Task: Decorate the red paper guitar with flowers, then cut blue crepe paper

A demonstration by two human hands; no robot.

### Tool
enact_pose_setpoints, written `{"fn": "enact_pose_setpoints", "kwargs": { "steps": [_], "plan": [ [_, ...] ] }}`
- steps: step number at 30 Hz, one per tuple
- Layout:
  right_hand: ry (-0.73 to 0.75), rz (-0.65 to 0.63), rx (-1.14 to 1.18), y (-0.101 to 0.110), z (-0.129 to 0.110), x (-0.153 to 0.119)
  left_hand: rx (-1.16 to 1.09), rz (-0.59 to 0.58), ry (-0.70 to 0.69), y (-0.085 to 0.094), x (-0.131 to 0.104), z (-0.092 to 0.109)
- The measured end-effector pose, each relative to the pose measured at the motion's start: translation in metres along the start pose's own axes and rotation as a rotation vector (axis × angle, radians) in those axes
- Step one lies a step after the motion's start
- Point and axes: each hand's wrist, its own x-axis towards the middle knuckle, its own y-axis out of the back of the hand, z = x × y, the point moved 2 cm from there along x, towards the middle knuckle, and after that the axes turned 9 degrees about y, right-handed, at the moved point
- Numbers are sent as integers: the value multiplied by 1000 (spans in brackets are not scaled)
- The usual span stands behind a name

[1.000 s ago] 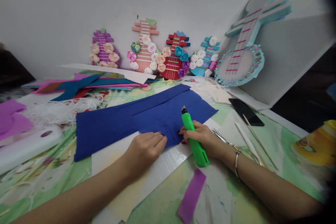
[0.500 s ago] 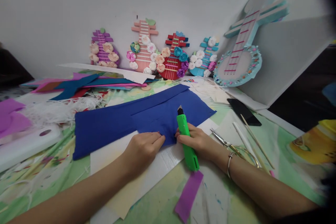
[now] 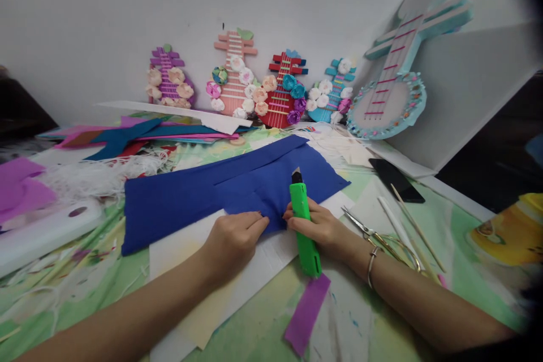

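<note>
A sheet of blue crepe paper (image 3: pixel 178 203), folded over along its far side, lies across a white board (image 3: pixel 271 254). My left hand (image 3: pixel 237 237) is closed at the paper's near edge, thumb and fingers pinching it. A green utility knife (image 3: pixel 303 226) is held in my right hand (image 3: pixel 318 226), its blade out and pointing up and away from me. The fingertips of that same hand also press together at the paper's near edge, just right of my left hand. Between the two hands the paper is puckered.
Scissors (image 3: pixel 369 232), a wooden stick (image 3: pixel 418 226) and a black phone (image 3: pixel 396 180) lie to the right. A purple strip (image 3: pixel 307 314) is in front. White string (image 3: pixel 106 175) and coloured paper (image 3: pixel 123 138) are at left. Decorated paper guitars (image 3: pixel 280 90) lean on the wall.
The whole view has shifted slightly. Both hands stay at the paper's near edge, and the knife is still in my right hand, a little more upright. The creases between the hands look slightly different.
</note>
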Motion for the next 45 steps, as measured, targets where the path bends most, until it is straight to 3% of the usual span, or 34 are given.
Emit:
{"fn": "enact_pose_setpoints", "kwargs": {
  "steps": [7,18,26,36,45],
  "plan": [
    [18,29,36,0,0,0,-5,2,10,1,1,1],
    [-102,18,117,-4,3,-3,3,-18,21,-2,-1,-2],
    [-7,-38,165,0,3,1,-2,-39,49,-3,-3,-3],
    [-5,-21,74,-3,2,0,-57,-85,13,-6,-3,-2],
    [-60,-17,172,-3,3,-2,-56,-70,32,-6,-4,-2]
  ]
}}
